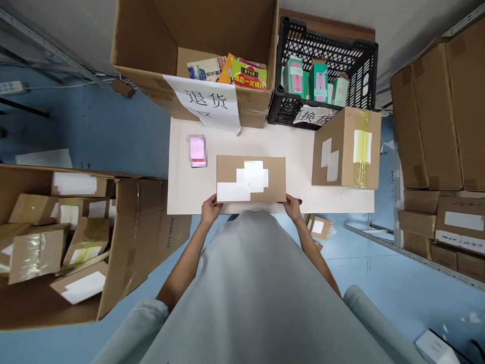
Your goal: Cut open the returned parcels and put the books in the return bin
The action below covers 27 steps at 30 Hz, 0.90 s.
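A flat cardboard box [273, 177] with white labels on its top lies near the front edge of the white table [242, 144]. My left hand [211, 208] grips its near left corner, fingers closed on the edge. At the near right corner my right hand [291, 207] is closed on the box in the same way. A small dark object [300, 201] shows beside my right hand; its kind is too small to tell. Left of the box, apart from it, lies a pink phone-sized item [197, 151], partly blurred.
Behind stand an open carton [147, 83] with colourful books and a black plastic crate [329, 40] holding green boxes. A taped parcel [333, 151] sits at the table's right. A large carton [131, 242] of parcels is at left, shelves with cartons [435, 116] at right.
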### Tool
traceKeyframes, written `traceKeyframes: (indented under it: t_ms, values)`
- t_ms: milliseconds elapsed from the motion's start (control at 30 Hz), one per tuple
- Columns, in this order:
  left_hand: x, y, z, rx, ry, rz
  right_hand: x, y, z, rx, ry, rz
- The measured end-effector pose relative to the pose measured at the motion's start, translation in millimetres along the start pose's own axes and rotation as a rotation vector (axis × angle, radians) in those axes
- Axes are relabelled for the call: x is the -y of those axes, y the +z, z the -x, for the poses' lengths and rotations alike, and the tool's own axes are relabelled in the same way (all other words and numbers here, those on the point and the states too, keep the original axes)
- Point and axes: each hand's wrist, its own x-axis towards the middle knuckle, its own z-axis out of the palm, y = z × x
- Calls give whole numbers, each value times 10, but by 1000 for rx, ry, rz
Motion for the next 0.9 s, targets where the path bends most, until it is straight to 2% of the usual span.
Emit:
traceKeyframes:
  t_ms: [167,267,400,500,600,733,900]
  values:
    - [-53,11,13,-6,12,-4,64,30,4,-5,-14,-47]
    - [-156,-5,13,-26,41,4,187,-11,-40,-29,-36,-76]
    - [-468,-65,15,-105,177,7,501,-140,-106,-83,-98,-61]
    - [-734,-128,29,-152,314,-47,751,-238,-136,-182,-176,23]
    - [-875,-141,24,-177,296,-133,875,-256,-190,-250,-193,101]
    - [-802,-65,-37,-143,152,-183,800,-189,-293,-243,-136,182]
    - [-488,-34,-38,-53,187,-25,503,-269,-259,-192,-142,152]
